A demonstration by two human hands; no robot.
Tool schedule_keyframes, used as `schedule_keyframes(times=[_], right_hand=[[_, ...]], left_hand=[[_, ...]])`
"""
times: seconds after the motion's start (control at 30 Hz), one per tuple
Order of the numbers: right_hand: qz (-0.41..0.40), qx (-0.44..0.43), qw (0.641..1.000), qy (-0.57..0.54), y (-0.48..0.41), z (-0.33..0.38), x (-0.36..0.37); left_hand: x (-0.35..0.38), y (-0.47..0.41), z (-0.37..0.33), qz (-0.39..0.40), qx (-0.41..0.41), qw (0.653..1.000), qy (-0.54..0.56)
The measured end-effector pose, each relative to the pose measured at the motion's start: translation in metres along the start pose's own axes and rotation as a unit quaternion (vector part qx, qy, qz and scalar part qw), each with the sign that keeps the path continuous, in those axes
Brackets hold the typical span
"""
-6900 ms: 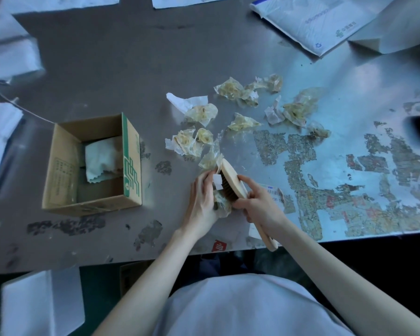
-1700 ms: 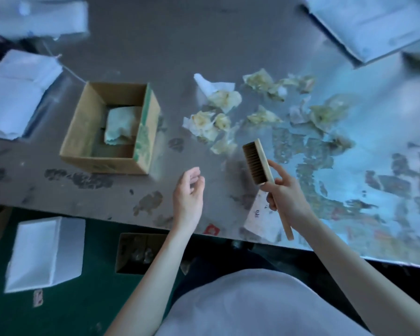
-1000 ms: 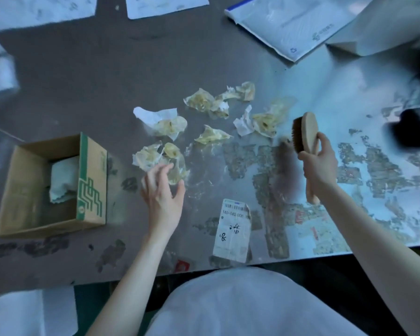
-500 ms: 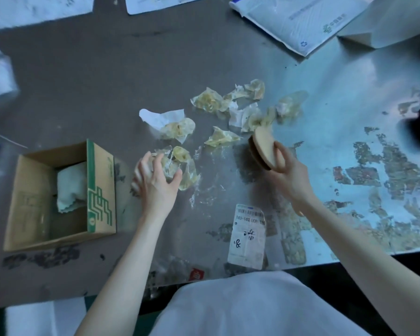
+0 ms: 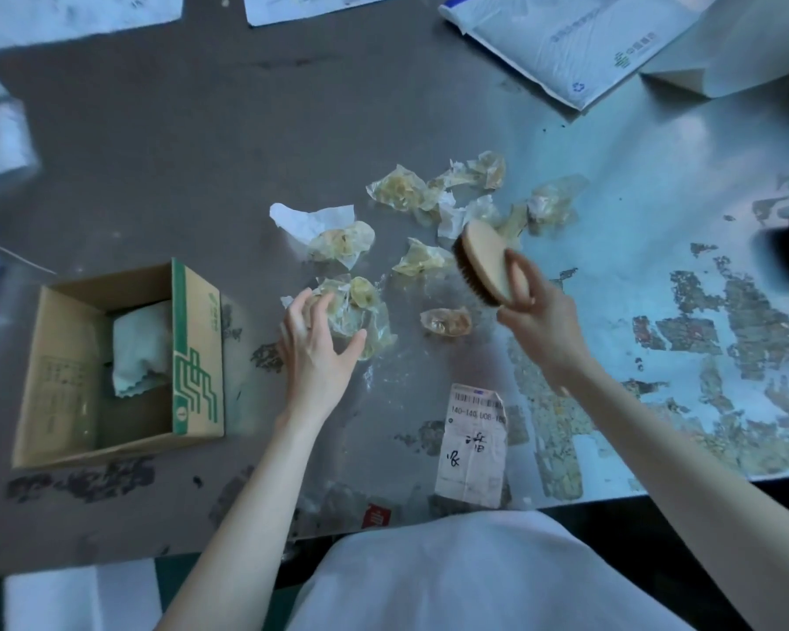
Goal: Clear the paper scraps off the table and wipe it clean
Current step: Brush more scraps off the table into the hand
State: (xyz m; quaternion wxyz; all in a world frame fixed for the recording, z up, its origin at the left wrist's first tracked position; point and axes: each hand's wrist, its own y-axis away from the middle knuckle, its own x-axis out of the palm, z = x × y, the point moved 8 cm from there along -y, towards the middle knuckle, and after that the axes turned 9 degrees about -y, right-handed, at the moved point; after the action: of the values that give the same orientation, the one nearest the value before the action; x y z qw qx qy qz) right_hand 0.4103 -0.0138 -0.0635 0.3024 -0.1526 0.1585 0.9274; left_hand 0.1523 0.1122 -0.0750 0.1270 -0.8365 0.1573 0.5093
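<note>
Several crumpled yellowish paper and tape scraps [image 5: 433, 198] lie scattered on the grey metal table [image 5: 178, 143]. My left hand [image 5: 317, 343] rests with fingers spread on the nearest clump of scraps [image 5: 361, 307], holding nothing. My right hand [image 5: 536, 311] grips a wooden brush [image 5: 483, 261], bristles facing left and down, held just above the table beside one loose scrap [image 5: 445, 321]. The brush handle is hidden by my hand.
An open cardboard box [image 5: 65, 403] with a pale cloth [image 5: 142, 348] inside stands at the left. A printed label [image 5: 472, 444] lies near the front edge. Mailers [image 5: 561, 43] and papers lie along the far side. Worn sticker residue [image 5: 720, 339] covers the right part.
My right hand has swept the brush leftward through the scraps and lifted it slightly; one scrap now lies apart near the brush. My left hand stays spread on the near clump.
</note>
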Motion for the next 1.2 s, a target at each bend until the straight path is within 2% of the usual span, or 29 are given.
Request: schedule_keyframes(times=[0.07,0.17,0.4,0.6,0.83,1.2], right_hand=[[-0.054,0.019,0.998,-0.031,-0.018,0.001,-0.018],[-0.118,0.019,0.993,-0.002,-0.045,0.007,-0.045],[-0.161,0.057,0.981,0.092,-0.088,0.0,-0.078],[-0.059,0.047,0.987,0.139,-0.091,-0.01,-0.05],[0.038,0.012,0.991,0.13,-0.055,-0.011,-0.005],[0.126,-0.03,0.982,0.138,-0.004,-0.012,0.029]], left_hand=[[0.0,0.001,-0.002,0.001,0.004,1.0,0.011],[0.001,0.003,-0.005,0.004,0.009,1.0,0.019],[0.004,0.009,-0.016,0.009,0.019,1.0,0.016],[0.005,0.012,-0.022,0.011,0.023,1.0,0.011],[0.004,0.015,-0.025,0.018,0.014,0.999,0.028],[0.005,0.03,-0.022,0.025,0.012,0.997,0.067]])
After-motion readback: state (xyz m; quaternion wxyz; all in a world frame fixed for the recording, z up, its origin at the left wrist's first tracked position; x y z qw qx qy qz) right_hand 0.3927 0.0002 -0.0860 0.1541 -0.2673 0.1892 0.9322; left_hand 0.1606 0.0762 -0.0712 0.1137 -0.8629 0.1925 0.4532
